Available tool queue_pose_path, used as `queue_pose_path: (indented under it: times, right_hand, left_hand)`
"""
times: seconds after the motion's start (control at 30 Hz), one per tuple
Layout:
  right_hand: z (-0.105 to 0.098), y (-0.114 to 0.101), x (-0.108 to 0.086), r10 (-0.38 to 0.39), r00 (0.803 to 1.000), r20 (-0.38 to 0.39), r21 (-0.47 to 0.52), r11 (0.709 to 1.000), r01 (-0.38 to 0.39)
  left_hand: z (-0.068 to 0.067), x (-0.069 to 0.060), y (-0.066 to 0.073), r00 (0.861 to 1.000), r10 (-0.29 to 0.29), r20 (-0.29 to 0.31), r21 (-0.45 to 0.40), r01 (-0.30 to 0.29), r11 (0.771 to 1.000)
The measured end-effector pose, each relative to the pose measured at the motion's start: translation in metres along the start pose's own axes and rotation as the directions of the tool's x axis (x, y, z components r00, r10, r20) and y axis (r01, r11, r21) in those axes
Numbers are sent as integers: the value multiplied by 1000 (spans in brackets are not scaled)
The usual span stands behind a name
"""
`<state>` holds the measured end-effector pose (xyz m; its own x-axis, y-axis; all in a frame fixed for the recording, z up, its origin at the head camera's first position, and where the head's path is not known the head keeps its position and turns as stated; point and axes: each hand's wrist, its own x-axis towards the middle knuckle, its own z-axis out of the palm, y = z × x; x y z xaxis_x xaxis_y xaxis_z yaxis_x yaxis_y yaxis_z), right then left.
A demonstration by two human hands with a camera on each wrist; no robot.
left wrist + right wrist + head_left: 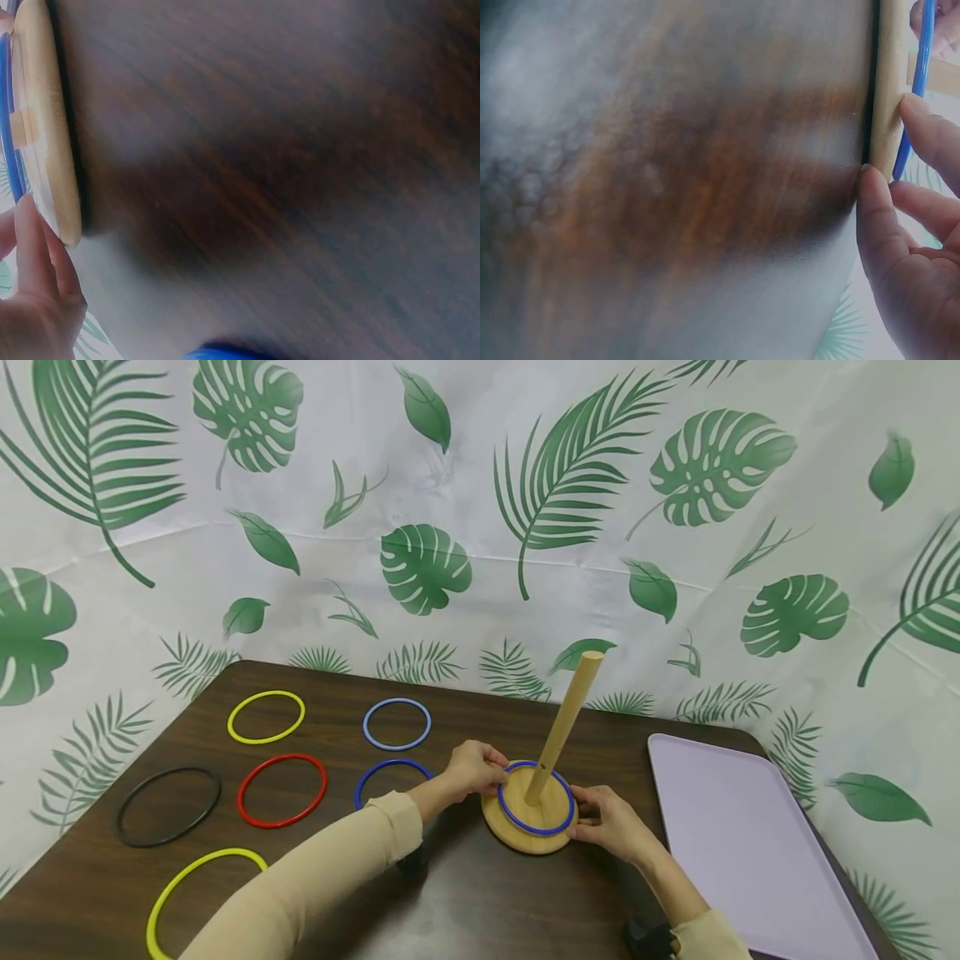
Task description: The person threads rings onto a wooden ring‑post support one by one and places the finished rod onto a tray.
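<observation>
A blue ring [537, 832] surrounds the foot of an upright wooden peg [564, 727] and lies over, or just above, its round wooden base [517, 841]. My left hand [472, 770] pinches the ring's left side; in the left wrist view its fingertips [28, 206] meet at the ring's edge. Across from it, my right hand [611, 821] holds the ring's right side. The right wrist view has the right thumb [877, 206] against the base's rim, close to the ring's edge. Whether the ring rests fully on the base, I cannot tell.
Left on the dark table [487, 902] lie a light blue ring [397, 748], another blue ring [358, 789], a red ring [281, 824], a black ring [118, 827] and two yellow rings [266, 742]. A lilac tray [738, 843] lies on the right. A leaf-patterned curtain [465, 635] hangs behind.
</observation>
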<state>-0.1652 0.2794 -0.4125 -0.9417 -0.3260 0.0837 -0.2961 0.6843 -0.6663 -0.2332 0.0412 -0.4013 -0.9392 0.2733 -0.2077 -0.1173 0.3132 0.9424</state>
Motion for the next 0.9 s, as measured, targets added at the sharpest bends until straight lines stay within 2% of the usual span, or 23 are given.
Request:
queue_pose_path:
  times: [0.23,0.6,0.73,0.9]
  right_hand:
    - [0,0,1,-26,1000,4,4,1000,26]
    - [2,4,2,-36,999,13,1,999,36]
    - [2,5,2,-33,999,8,-20,999,33]
    - [0,4,1,-19,1000,2,-2,1000,19]
  left_hand:
    - [0,-2,1,998,62,-4,59,-62,996]
    - [-8,-5,0,997,70,16,64,-71,995]
    - [-17,-9,2,997,73,39,60,-75,995]
    - [-39,-14,3,994,69,79,0,-69,998]
